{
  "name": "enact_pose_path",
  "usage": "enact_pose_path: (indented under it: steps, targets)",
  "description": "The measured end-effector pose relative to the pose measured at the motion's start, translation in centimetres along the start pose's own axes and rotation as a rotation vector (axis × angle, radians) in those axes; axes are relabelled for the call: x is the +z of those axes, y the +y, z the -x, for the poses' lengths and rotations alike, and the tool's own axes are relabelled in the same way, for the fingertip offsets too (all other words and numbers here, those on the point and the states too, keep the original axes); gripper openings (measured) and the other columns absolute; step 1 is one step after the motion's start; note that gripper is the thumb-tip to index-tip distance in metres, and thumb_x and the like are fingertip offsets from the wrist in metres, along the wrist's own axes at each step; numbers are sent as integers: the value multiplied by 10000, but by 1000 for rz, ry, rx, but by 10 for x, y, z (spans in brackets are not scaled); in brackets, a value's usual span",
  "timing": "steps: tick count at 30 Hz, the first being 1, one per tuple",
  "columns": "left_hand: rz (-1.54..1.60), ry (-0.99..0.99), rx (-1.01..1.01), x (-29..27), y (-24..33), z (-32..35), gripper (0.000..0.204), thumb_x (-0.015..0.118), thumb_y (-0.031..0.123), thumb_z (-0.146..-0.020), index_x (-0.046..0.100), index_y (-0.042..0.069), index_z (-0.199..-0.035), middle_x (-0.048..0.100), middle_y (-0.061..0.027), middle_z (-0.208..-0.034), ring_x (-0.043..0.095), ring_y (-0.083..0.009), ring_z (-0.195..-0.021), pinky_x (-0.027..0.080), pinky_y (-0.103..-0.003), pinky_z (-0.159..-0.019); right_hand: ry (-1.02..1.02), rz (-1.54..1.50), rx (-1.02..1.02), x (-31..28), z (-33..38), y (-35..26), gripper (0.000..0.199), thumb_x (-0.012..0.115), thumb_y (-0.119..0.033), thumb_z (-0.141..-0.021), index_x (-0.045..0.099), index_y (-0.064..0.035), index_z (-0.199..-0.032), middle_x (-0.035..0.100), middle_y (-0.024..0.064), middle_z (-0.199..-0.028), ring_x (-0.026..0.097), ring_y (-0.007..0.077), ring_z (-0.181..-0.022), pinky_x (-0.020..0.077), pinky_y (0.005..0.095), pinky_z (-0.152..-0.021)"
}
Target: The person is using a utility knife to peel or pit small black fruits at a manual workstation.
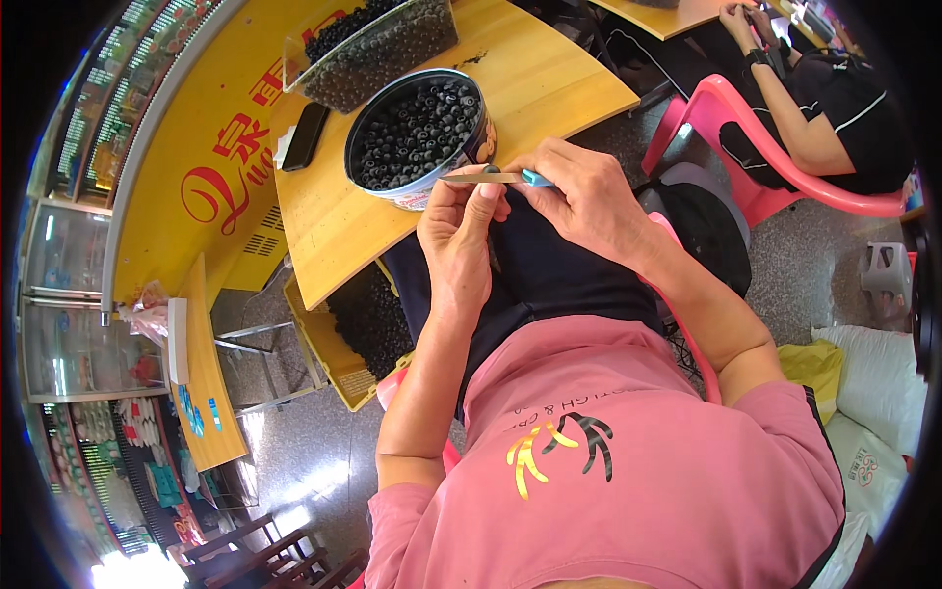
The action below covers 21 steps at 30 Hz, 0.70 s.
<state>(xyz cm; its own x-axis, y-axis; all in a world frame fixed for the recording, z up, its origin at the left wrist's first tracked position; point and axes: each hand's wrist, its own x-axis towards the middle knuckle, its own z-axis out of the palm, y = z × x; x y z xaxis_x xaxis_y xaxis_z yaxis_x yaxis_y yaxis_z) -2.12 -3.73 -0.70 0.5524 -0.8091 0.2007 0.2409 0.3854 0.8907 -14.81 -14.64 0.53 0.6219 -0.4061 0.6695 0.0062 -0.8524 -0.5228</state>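
A small knife with a teal handle is gripped in my right hand, its thin blade pointing left. My left hand pinches a small dark round piece against the blade; fingers partly hide it. Just beyond my hands, on the table edge, stands a round tub filled with small black ring-like pieces that look like rubber. Behind it is a clear plastic bin holding more such black pieces.
A phone lies on the wooden table, left of the tub. Below the table sits a yellow crate of black pieces. At the right, another person sits on a pink chair, near a black bag and white sacks.
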Motion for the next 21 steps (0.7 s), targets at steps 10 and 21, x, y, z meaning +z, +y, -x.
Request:
enact_pose_path:
  steps: [10, 21]
  targets:
    - [7, -28, 14, 0, 0, 1, 178, 659, 118, -920, 609, 20, -1060, 629, -16, -913, 529, -79, -764, 429, -219, -705, 17, 72, -30, -1, -2, 2, 206, 682, -46, -784, 649, -46, -987, 616, 116, -829, 632, 320, -727, 502, 383, -620]
    - [-133, -88, 113, -3, 10, 3, 149, 659, 79, -911, 629, 12, -1041, 602, -1, -896, 533, -69, -773, 438, -203, -710, 10, 144, -13, 0, 0, 8, 159, 667, -79, -822, 653, -44, -976, 620, 118, -837, 627, 325, -724, 507, 381, -622]
